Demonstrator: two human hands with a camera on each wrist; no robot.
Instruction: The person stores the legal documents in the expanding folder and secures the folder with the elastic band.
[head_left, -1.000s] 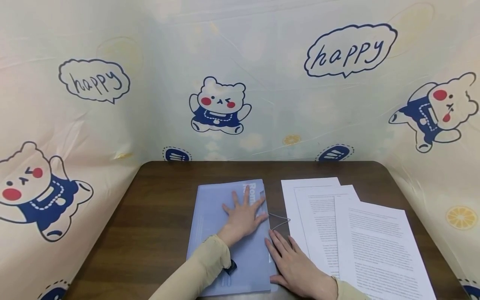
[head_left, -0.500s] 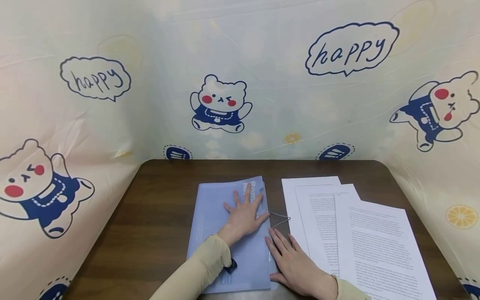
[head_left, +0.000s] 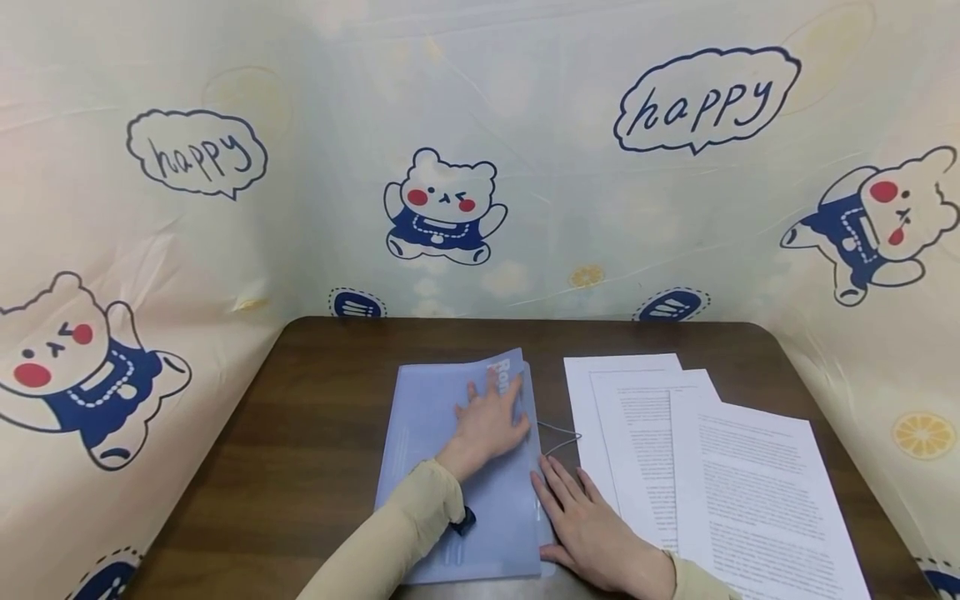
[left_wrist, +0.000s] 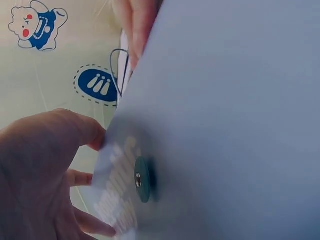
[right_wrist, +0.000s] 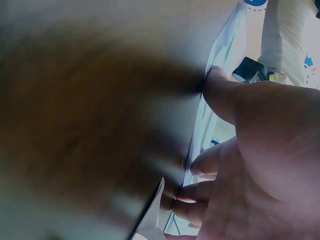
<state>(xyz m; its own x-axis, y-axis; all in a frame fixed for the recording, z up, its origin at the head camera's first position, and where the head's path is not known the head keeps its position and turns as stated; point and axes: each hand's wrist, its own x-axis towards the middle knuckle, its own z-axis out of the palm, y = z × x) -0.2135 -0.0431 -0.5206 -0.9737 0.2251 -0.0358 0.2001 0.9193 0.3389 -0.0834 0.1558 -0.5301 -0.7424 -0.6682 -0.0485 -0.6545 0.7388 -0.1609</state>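
A translucent blue file folder (head_left: 442, 433) lies on the table with its cover down over it, the cover's far right corner raised a little. My left hand (head_left: 486, 423) rests on the cover near its right edge, fingers spread and slightly bent. In the left wrist view its fingertips touch the cover by a round green button (left_wrist: 143, 179). My right hand (head_left: 592, 529) lies with fairly straight fingers along the folder's right edge, its fingertips at that edge and the tabletop. A thin grey elastic cord (head_left: 562, 432) sticks out from the folder's right side.
Several printed sheets (head_left: 757, 492) overlap in a fan to the right, close beside my right hand. Brown wooden tabletop (head_left: 315, 450) shows to the left. A patterned curtain (head_left: 555, 250) encloses the table's back and sides.
My left hand's fingers have drawn in from a flat spread to a slight bend. The cover's far right corner has risen a little. My right hand has stayed put.
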